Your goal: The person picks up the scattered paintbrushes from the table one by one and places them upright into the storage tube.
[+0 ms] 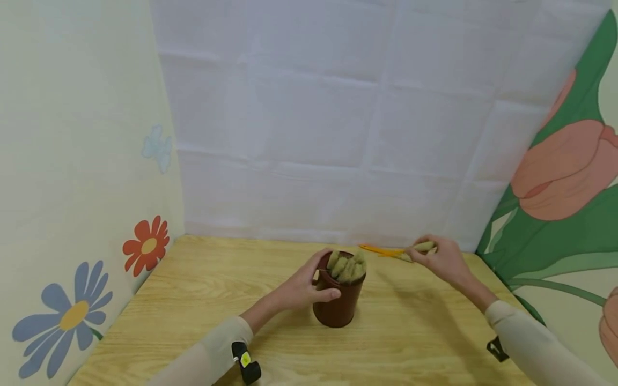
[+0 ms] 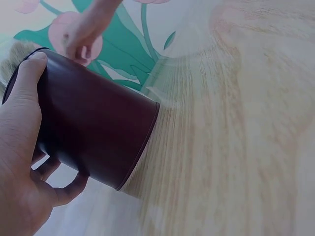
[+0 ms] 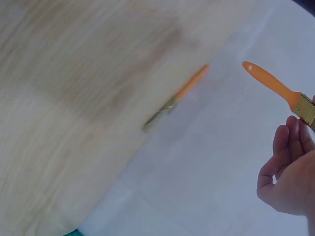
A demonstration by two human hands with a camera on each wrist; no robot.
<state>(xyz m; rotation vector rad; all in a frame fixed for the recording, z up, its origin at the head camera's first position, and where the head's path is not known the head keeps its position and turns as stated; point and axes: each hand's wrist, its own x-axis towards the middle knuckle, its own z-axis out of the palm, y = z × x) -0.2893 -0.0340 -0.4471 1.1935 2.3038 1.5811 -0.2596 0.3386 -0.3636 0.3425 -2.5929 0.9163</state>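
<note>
Standing in one pot (image 1: pixel 338 303), several brushes (image 1: pixel 346 265); two more by right hand (image 1: pixel 441 261)

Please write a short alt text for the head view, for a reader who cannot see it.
On a wooden table, the left hand grips a dark red pot full of brushes, while the right hand holds an orange-handled brush beside it.

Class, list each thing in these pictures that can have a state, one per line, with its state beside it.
Dark brown plastic pot: upright, gripped by left hand, brushes inside.
Orange-handled flat paintbrush: lifted, pinched at its bristle end by right hand.
Second orange-handled paintbrush: lying on wooden table.
</note>
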